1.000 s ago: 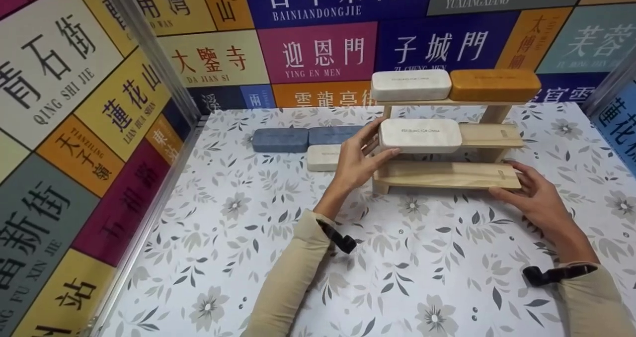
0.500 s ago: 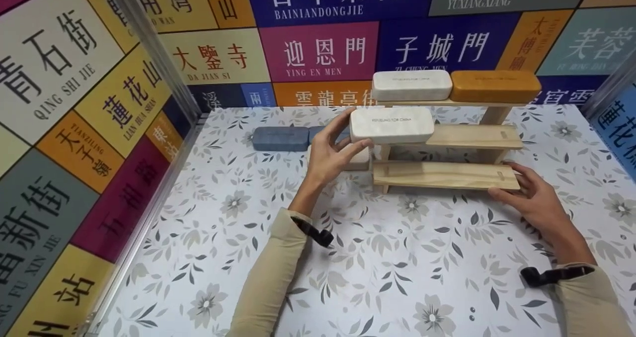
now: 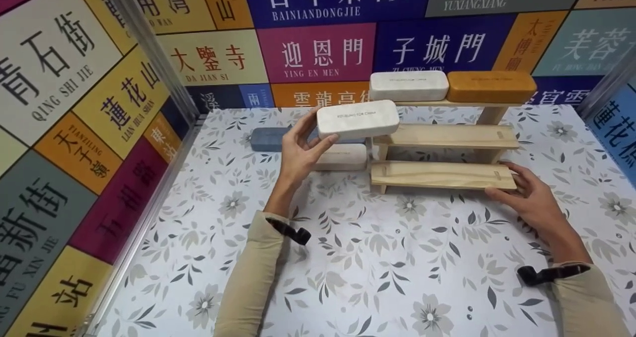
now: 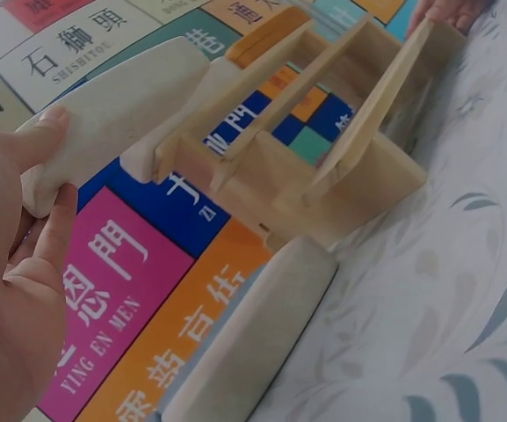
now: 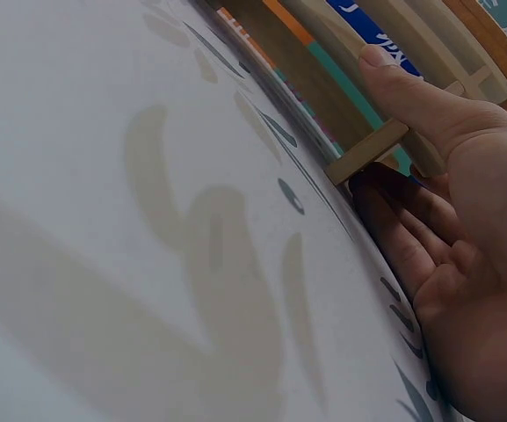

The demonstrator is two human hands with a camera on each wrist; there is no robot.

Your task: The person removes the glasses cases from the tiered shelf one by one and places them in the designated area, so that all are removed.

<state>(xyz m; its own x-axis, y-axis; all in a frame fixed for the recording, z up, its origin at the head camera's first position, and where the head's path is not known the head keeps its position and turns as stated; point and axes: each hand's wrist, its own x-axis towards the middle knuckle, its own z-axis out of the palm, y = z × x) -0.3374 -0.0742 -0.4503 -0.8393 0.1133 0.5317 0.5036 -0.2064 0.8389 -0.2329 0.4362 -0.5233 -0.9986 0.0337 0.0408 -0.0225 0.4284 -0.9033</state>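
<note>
My left hand [image 3: 298,153] grips a white glasses case [image 3: 357,120] by its left end, thumb in front and fingers behind. The case is held up to the left of a three-tier wooden stand [image 3: 442,174], its right end overlapping the middle tier in the head view. In the left wrist view the held case slants upward above the stand. My right hand [image 3: 534,195] holds the right end of the lowest tier, thumb over the front edge. On the top tier lie another white case [image 3: 409,85] and an orange case [image 3: 492,86]. The two lower tiers are bare.
On the floral tabletop [image 3: 357,277], left of the stand, lies a white case [image 3: 343,158]. Behind it are a blue case [image 3: 266,139] and a second blue one, mostly hidden. Printed panels [image 3: 318,53] rise at the back and left.
My left hand has carried the white case off the middle tier, leftward and up. The case now tilts slightly. My right hand has stayed at the stand's lowest tier.
</note>
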